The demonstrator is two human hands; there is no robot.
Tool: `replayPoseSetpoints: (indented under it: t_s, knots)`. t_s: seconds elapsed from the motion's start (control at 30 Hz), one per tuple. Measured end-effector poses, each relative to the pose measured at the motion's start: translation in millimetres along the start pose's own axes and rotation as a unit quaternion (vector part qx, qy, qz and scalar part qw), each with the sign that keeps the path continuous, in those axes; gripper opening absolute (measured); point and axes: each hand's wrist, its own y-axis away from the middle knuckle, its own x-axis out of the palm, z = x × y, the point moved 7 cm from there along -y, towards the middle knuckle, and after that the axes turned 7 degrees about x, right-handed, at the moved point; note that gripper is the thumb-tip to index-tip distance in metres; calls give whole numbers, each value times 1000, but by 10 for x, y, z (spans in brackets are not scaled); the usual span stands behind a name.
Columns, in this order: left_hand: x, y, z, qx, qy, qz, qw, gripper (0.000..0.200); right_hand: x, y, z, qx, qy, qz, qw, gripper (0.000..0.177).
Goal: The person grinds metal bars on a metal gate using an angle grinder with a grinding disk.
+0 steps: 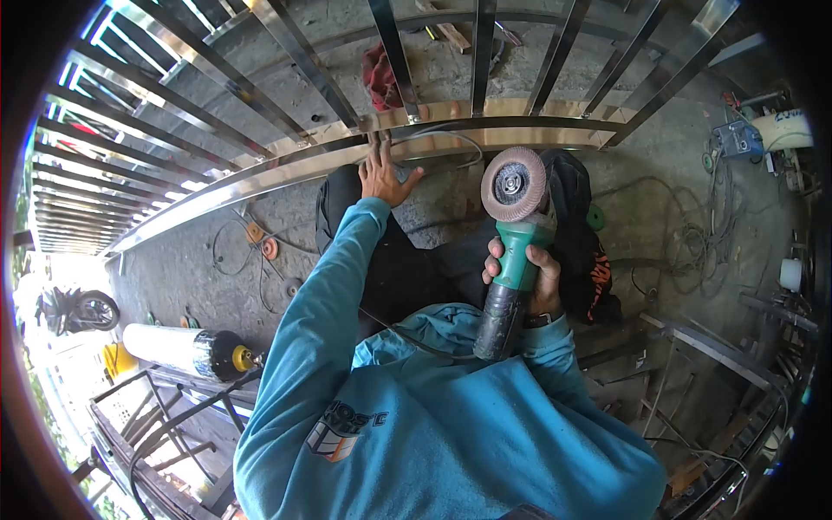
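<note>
My right hand is wrapped round the green and black body of an angle grinder. A round flap disc on its head faces up toward me, and a cord runs from its rear end across my lap. My left hand reaches forward with the fingers stretched out, the fingertips right at the lower rail of a shiny metal railing. Upright square bars rise from that rail and fan out ahead of me.
Behind the bars lies a red cloth. A gas cylinder rests at the left, near a parked motorcycle. Loose discs and cables lie on the concrete floor. Metal frames stand at the right, below a blue machine.
</note>
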Motion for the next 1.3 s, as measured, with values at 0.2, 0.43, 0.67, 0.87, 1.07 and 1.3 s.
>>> replayPoseSetpoints:
  t_s: [0.2,0.43,0.67,0.87,1.07,1.3]
  knots:
    - [165,13,-172,37,-91,153,983,109,84,-78,31,-10,1,42,999,65]
    - [722,564,-264,177,-286,511,791,81,60,-355,136,-54,34,32,997,58]
    - [-36,518,-738,176,102,167,965,70,243,-553,430,-107,185,-83,973,51]
    - [-969,1582,-1556,321,330,97,883,108,-100,-739,277,-64,136,-102,983,44]
    - [-851,1756,-1471,373,161,73,911,112,-517,-729,-49,-13,58,-169,984,41]
    - [-686,1711,-1457,423,121,87,894,108,-566,-698,49,-63,139,-237,960,38]
